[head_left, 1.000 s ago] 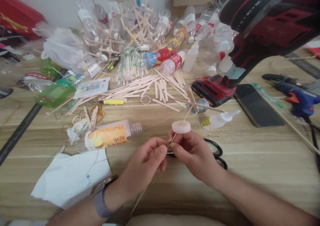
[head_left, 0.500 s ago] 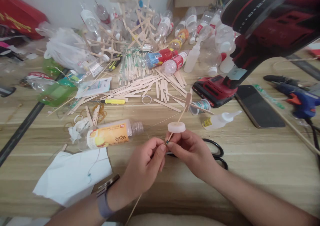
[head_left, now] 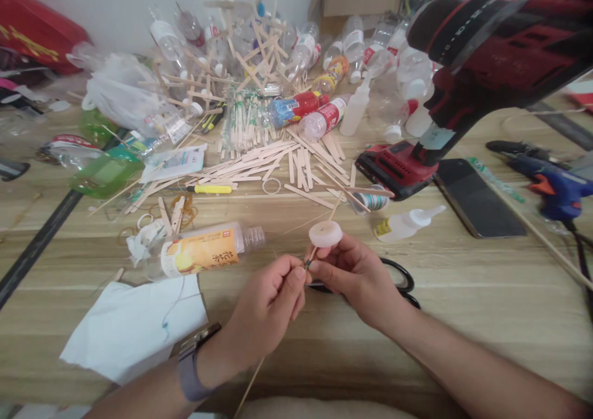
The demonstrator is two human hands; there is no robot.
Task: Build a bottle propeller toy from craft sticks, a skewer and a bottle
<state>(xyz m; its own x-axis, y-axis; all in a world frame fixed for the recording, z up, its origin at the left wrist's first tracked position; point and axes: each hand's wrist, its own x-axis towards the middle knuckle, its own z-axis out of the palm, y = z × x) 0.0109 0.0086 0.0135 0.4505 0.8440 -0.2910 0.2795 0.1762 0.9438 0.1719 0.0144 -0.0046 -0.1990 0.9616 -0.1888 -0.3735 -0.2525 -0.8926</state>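
Observation:
A thin bamboo stick (head_left: 252,385) slants up from the lower edge, through both hands and a white bottle cap (head_left: 325,234). At its upper end lies a flat wooden crosspiece (head_left: 370,190). My left hand (head_left: 273,301) is closed, thumb and forefinger pinched on the stick just below a small winding of teal thread (head_left: 308,263). My right hand (head_left: 359,277) pinches the stick at that winding, just under the cap. The fingertips of the two hands nearly touch. Behind my right hand lie scissors with black handles (head_left: 401,274), their blades mostly hidden.
To the left are a bottle with an orange label (head_left: 204,252) and white paper (head_left: 134,326). A glue bottle (head_left: 403,224), red drill (head_left: 407,165), phone (head_left: 479,196) and glue gun (head_left: 556,187) stand or lie right. Wooden sticks (head_left: 259,162) and plastic bottles crowd the back.
The stick has turned: its crosspiece has swung from upright to roughly level, pointing right. The cap has tipped and dropped slightly. Both hands keep their pinch in nearly the same place.

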